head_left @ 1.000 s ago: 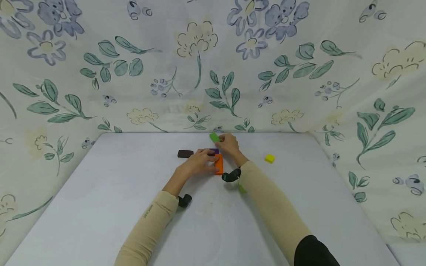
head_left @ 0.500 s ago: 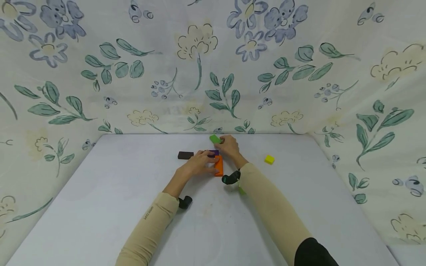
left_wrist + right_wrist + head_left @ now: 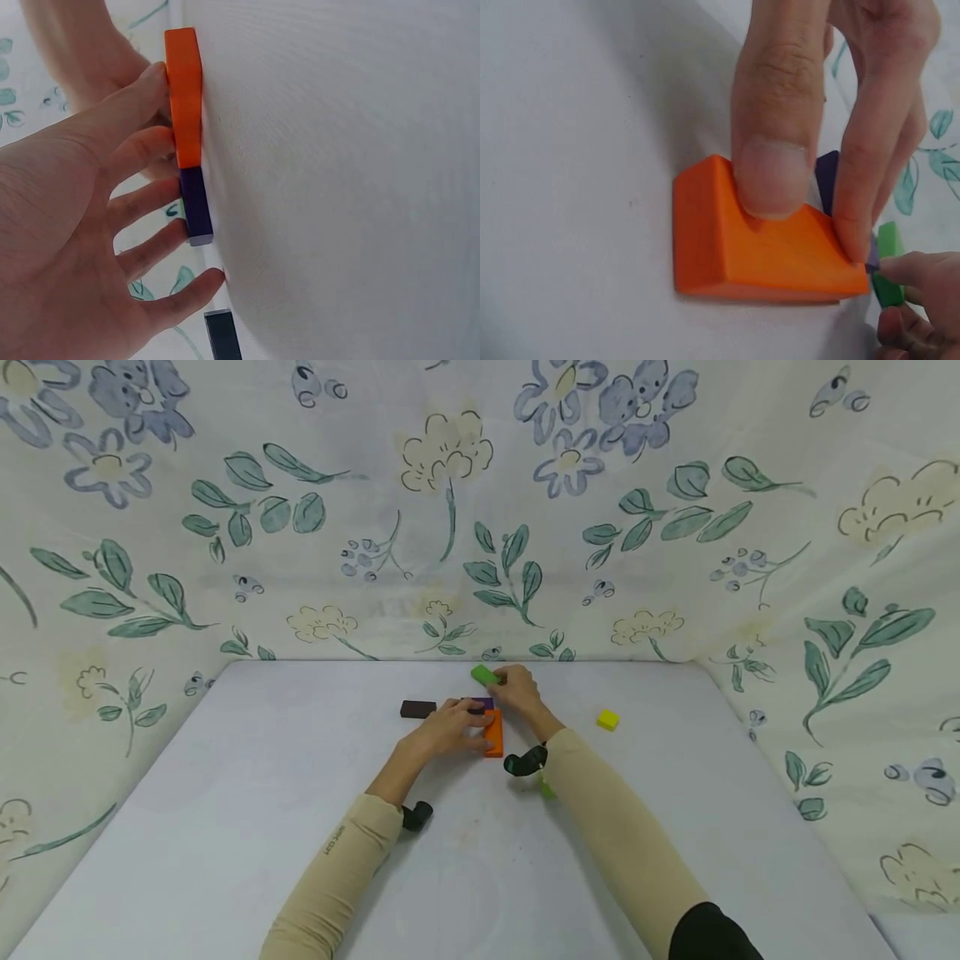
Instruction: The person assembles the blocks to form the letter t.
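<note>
My left hand rests on an orange block and a purple block that lie end to side near the back of the white table. In the left wrist view its fingers are spread, the thumb and nearest finger on the orange block and two more at the purple block. Just behind the purple block, my right hand pinches a bright green block between thumb and fingers. That green block stands past the far end of the orange one in the right wrist view.
A dark brown or black block lies left of the purple one. Off to the right is a yellow block. Another green block is partly hidden under the right sleeve. A floral cloth hangs along the table's back edge.
The green block in my right hand has turned slightly and shifted a little. My left hand and the orange and purple blocks stay where they were.
</note>
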Demonstrator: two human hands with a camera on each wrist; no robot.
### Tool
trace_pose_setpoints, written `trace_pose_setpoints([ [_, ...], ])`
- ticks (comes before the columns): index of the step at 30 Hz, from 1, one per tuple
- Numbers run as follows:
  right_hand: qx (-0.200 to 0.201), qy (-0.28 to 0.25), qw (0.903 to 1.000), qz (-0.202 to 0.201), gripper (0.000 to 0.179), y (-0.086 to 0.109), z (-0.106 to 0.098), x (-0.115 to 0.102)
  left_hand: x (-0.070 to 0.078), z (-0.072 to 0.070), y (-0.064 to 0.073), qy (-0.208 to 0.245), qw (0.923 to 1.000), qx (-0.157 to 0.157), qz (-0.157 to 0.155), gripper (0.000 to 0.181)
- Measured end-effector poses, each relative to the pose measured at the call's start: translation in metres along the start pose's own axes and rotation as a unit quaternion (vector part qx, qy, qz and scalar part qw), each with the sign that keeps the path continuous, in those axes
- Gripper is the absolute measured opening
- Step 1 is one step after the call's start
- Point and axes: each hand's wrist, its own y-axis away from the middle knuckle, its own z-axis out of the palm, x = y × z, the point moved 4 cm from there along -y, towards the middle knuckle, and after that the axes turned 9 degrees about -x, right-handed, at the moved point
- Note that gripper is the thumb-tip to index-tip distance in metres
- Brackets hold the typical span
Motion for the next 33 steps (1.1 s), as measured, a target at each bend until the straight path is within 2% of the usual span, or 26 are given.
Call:
trace_pose_setpoints([
  [6,-0.01,0.012,0.9997,-0.019,0.041,0.003,-0.007,0.002,0.0,-0.001,0.001,0.001,1.0,-0.002,-0.006,0.054],
  [14,-0.008,0.019,0.9996,-0.021,0.042,0.011,-0.016,0.003,-0.001,-0.002,0.0,0.0,1.0,-0.005,-0.005,0.053],
  [24,-0.017,0.039,0.9973,-0.06,0.042,0.021,-0.032,0.014,-0.002,0.002,-0.003,0.009,0.9998,-0.013,-0.006,0.054],
  [33,-0.03,0.048,0.9959,-0.07,0.042,0.025,-0.042,0.024,-0.001,0.003,-0.002,0.017,0.9997,-0.015,-0.007,0.055],
])
